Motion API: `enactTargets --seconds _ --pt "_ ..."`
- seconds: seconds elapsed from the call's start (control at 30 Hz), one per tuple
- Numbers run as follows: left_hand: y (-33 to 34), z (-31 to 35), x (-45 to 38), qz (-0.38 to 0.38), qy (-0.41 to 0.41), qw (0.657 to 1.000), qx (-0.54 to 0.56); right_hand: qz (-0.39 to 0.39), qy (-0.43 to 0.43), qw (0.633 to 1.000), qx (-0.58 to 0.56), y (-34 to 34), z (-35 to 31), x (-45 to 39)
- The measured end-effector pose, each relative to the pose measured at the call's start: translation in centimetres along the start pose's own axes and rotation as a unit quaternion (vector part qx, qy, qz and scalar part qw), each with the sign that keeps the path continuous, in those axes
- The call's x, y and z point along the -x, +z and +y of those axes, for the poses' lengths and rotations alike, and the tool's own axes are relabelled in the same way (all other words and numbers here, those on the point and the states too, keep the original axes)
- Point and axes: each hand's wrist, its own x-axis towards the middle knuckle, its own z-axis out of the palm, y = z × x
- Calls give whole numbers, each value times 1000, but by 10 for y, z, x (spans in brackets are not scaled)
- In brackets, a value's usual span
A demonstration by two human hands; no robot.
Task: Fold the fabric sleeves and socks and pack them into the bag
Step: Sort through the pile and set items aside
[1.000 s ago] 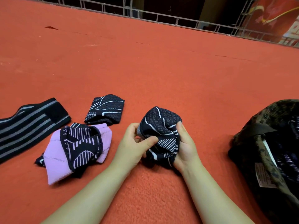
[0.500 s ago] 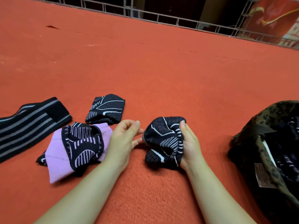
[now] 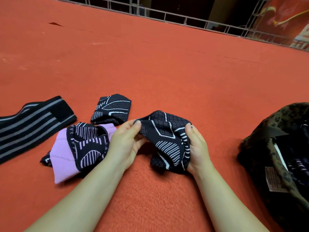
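Fingers: both hands hold the same black sock; the fingers of the left hand (image 3: 124,144) are curled, thumb and forefinger pinching the sock's upper left edge, while the right hand (image 3: 196,148) wraps its far side, thumb on top and the other fingers hidden beneath the cloth.
Striped band (image 3: 31,122): lies flat at the far left on the red carpet (image 3: 167,67), its long axis running from lower left to upper right; it looks untouched and waiting its turn.
Purple sock (image 3: 73,148): lies loosely bunched just left of the left wrist, purple cuff toward the person, not yet folded by the look of it.
Folded black piece (image 3: 111,108): sits behind the purple sock, compact and squared, probably set aside as done but not yet packed.
Left hand's purpose: the pinch lifts one edge clear, most likely to draw it across for a fold or to square the cloth.
Black sock (image 3: 167,139): held between the hands, just above the carpet, in the middle of the view; its lower end droops to touch the carpet.
Sock's axis: it is rumpled, so only roughly told; the long run goes from the pinched upper left corner down to the lower right, inside the right palm.
Right hand's purpose: it anchors the bulk so the left can work the free edge.
Bag (image 3: 275,148): camouflage, mouth open toward the hands, at the right edge near the right hand; patterned dark cloth already shows inside, so packing appears partly done.
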Motion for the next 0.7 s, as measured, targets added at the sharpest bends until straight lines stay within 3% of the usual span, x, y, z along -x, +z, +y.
enactTargets --seconds 0.17,0.3,0.4,0.5,0.57,0.7 --pt "2 14 2 -57 32 995 74 -13 17 996 89 -10 -10 1" --pt "-8 29 1 67 126 987 72 -45 84 993 76 -34 -36 6" --pt "-19 36 1 87 128 988 -12 -86 125 988 35 -45 -39 6" --pt "-10 28 7 32 94 992 -78 -130 175 972 92 -30 -17 5" --pt "-5 24 10 -13 71 996 -52 -137 185 962 149 -17 -6 5" --pt "-12 20 8 -157 55 986 -11 -111 75 967 217 -3 0 6"
